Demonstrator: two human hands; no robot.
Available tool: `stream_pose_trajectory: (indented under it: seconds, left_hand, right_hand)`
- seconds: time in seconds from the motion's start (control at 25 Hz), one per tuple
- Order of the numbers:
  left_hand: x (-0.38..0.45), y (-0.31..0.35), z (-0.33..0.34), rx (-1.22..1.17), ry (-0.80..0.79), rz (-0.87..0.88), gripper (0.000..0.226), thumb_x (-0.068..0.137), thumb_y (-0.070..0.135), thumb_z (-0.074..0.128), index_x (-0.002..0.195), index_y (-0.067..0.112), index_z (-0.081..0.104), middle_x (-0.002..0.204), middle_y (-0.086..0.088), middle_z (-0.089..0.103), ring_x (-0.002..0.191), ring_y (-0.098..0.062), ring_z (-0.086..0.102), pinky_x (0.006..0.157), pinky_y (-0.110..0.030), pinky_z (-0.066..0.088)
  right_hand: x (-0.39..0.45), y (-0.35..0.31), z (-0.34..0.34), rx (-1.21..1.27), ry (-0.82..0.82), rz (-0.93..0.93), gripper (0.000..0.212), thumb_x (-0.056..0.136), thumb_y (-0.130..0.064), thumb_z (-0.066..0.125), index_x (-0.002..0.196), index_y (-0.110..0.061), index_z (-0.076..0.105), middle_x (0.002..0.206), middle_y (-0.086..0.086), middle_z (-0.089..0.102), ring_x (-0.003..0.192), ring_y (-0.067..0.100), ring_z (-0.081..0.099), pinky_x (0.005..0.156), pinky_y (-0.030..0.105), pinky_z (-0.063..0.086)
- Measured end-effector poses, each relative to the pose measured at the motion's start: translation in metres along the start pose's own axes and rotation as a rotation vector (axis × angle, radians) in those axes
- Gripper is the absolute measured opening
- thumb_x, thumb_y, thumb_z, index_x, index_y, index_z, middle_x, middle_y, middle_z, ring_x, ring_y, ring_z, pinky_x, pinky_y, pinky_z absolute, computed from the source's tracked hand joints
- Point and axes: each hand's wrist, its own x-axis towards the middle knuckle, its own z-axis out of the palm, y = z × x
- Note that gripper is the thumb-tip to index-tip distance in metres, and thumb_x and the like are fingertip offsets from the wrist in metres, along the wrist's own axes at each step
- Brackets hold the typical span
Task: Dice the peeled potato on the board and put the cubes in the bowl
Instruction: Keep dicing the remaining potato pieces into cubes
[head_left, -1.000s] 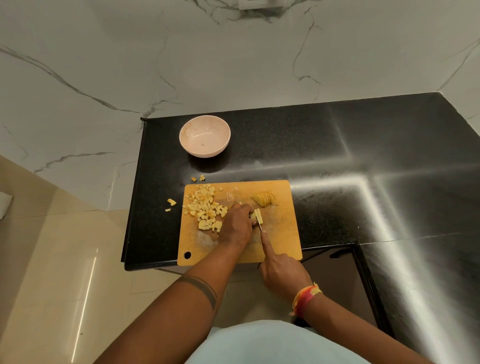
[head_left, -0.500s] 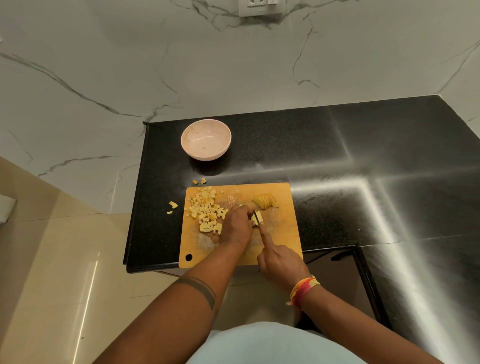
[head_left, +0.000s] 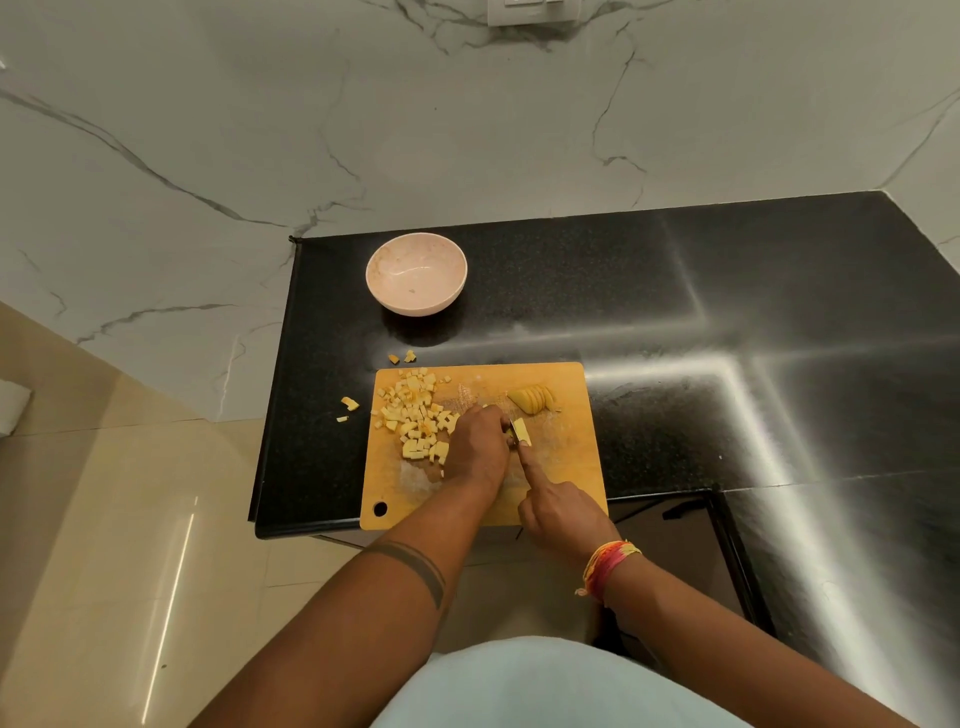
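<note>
We note the cubes piled on the board's left; they look light, firm and likely slippery. The left hand curls down, pinning a potato strip. The right hand grips the knife, forefinger extended. Slices wait beyond; the bowl holds 0 cubes.

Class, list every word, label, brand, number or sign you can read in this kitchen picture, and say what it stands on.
None can be read.
Bowl: no print or label.
Board: no brand or mark, only a hanging hole.
Wall plate at the top edge: cut off, no text legible.
Wristband: coloured threads, no lettering.
</note>
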Motion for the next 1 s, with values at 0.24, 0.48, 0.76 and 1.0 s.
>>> stream_pose_trajectory:
  seconds: [0.24,0.48,0.76,1.0]
  left_hand:
    - [-0.004,0.004,0.003,-0.029,0.034,-0.039,0.017,0.095,0.007,0.062,0.108,0.014,0.071,0.104,-0.003,0.063,0.091,-0.02,0.06,0.076,-0.034,0.053]
    - [-0.003,0.011,-0.001,-0.042,0.017,-0.055,0.026,0.097,0.005,0.056,0.118,0.013,0.069,0.118,-0.009,0.064,0.108,-0.027,0.059,0.085,-0.034,0.05]
    - [-0.01,0.024,0.006,0.048,-0.05,-0.017,0.045,0.096,0.042,0.064,0.133,0.018,0.056,0.132,-0.004,0.046,0.122,-0.025,0.048,0.099,-0.044,0.05]
    - [-0.003,0.018,0.003,0.117,-0.137,0.273,0.033,0.102,0.019,0.055,0.135,0.019,0.056,0.134,-0.003,0.049,0.123,-0.025,0.046,0.102,-0.039,0.046]
  right_hand:
    - [-0.033,0.014,0.011,-0.043,-0.002,-0.024,0.078,0.101,-0.031,0.036,0.159,-0.035,-0.016,0.073,0.005,0.06,0.059,0.023,0.058,0.061,0.042,0.055]
    - [-0.044,0.023,-0.002,0.029,0.089,-0.029,0.077,0.101,-0.029,0.038,0.161,-0.035,-0.009,0.064,-0.003,0.054,0.054,0.019,0.054,0.054,0.038,0.046]
    - [-0.027,0.026,-0.014,0.114,0.143,0.06,0.075,0.099,-0.026,0.04,0.163,-0.032,-0.001,0.065,0.001,0.059,0.056,0.022,0.055,0.048,0.035,0.035]
    - [-0.024,0.032,-0.011,0.121,0.129,0.074,0.075,0.098,-0.028,0.039,0.162,-0.035,0.001,0.065,0.001,0.06,0.057,0.024,0.057,0.052,0.042,0.045]
